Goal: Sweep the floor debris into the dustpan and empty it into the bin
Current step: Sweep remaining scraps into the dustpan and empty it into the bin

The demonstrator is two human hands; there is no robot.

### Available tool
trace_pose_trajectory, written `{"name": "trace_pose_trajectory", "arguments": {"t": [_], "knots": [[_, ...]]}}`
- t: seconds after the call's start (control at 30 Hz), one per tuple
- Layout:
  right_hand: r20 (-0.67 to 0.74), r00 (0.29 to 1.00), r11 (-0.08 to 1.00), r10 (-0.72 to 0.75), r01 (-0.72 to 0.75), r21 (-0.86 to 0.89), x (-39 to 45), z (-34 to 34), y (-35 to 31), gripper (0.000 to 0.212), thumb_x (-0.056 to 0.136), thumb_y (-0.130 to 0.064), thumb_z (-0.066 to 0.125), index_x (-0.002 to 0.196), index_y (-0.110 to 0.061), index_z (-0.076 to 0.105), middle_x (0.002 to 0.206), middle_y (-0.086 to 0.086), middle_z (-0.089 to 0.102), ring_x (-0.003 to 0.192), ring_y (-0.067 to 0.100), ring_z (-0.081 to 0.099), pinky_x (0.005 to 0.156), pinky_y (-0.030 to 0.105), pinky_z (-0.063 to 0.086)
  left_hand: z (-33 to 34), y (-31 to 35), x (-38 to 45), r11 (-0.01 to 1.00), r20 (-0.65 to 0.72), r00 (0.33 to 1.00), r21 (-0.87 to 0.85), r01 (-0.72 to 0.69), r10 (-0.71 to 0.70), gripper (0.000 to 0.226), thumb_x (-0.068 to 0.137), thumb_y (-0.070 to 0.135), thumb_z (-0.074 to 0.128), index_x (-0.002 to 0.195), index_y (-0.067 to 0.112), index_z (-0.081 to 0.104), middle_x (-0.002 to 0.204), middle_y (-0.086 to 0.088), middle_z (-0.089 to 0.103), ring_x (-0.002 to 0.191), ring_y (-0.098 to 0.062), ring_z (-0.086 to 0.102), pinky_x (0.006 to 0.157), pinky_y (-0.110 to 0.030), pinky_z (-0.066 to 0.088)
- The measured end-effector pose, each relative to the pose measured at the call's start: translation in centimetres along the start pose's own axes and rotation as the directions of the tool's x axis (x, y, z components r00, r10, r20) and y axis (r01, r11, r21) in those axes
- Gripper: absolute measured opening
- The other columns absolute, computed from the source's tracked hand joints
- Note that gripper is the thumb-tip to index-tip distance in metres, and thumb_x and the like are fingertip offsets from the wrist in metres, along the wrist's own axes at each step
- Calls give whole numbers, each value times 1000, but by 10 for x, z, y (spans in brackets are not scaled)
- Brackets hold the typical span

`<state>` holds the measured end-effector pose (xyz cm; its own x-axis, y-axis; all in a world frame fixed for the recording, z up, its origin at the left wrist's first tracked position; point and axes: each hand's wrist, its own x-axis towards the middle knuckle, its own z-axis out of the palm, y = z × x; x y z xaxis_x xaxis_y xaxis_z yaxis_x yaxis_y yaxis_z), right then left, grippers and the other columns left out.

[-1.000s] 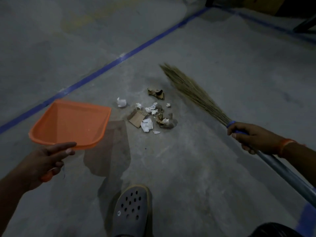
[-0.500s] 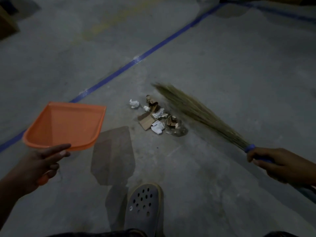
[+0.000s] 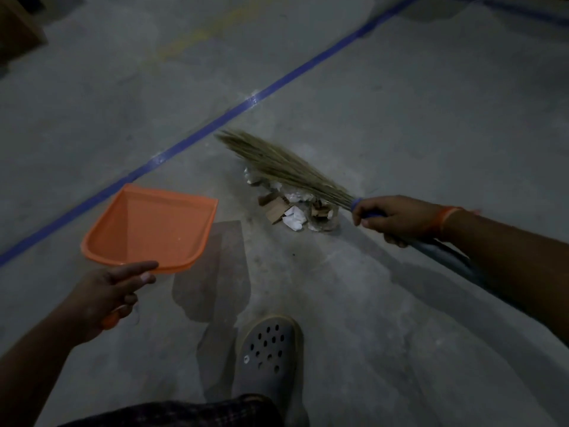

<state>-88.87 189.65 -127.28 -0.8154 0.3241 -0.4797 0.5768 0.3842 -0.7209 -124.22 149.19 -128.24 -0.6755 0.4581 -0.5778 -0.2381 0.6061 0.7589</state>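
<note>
left hand (image 3: 107,291) grips orange dustpan (image 3: 151,226) aloft | right hand (image 3: 397,218) grips grass broom (image 3: 286,167) | bristles over debris pile (image 3: 295,208)

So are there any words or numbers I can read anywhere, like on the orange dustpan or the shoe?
None can be read.
Orange dustpan: plain, no label showing.
Grey shoe: only holes, no brand visible.
Paper and cardboard scraps: too dim and small to show any print.
</note>
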Motion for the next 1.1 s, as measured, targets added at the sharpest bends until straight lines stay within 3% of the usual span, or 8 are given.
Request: {"name": "trace_pose_trajectory", "arguments": {"t": [0.13,0.27,0.43,0.63,0.8,0.97,1.1], "knots": [[76,996,993,39,-30,-116,9,-1,-3,16,100,-14,49,100,-25,60,74,8,55,52,19,58,51,32,53,2,-2,-4,1000,11,1000,12,4,-4,28,97,3,59,118,19,71,105,-10,67,44,-6,41,39,-14,31],[92,991,992,99,-92,-84,-34,-8,10,15,101,-15,49,99,-24,61,74,9,53,52,19,53,50,32,49,3,7,-6,996,39,999,93,12,-16,28,96,11,63,121,24,71,110,-11,70,47,-9,42,41,-14,28],[42,983,984,176,-177,11,-114,-13,49,14,100,-26,54,96,-34,64,61,3,57,48,20,50,48,32,47,13,22,-5,988,113,993,154,-1,-17,29,98,2,59,120,17,70,105,-12,66,45,-8,40,35,-13,30],[-124,956,963,266,-258,77,-173,-1,87,20,87,-44,51,102,-41,63,55,17,60,42,26,54,46,38,52,11,11,11,981,191,976,180,67,-102,29,93,0,64,110,19,79,99,-14,71,48,-10,38,40,-17,32],[-181,940,956,290,-276,99,-167,10,110,18,100,-23,51,101,-37,62,52,10,59,42,23,51,45,33,47,25,-15,7,970,243,951,193,147,-193,28,92,-2,65,109,15,79,93,-13,70,47,-11,36,40,-15,30],[-197,933,953,302,-295,65,-139,30,122,16,102,-17,50,102,-27,63,53,6,58,43,18,51,46,30,46,52,-34,4,958,348,904,224,179,-250,29,89,-1,67,114,9,77,94,-13,71,47,-12,36,40,-14,30],[-165,947,961,276,-277,13,-115,51,131,16,101,-16,51,100,-28,62,59,7,59,41,16,51,45,28,47,75,-33,8,951,426,870,281,132,-247,39,74,20,86,113,21,79,97,-6,73,48,-11,40,41,-12,28]]}}
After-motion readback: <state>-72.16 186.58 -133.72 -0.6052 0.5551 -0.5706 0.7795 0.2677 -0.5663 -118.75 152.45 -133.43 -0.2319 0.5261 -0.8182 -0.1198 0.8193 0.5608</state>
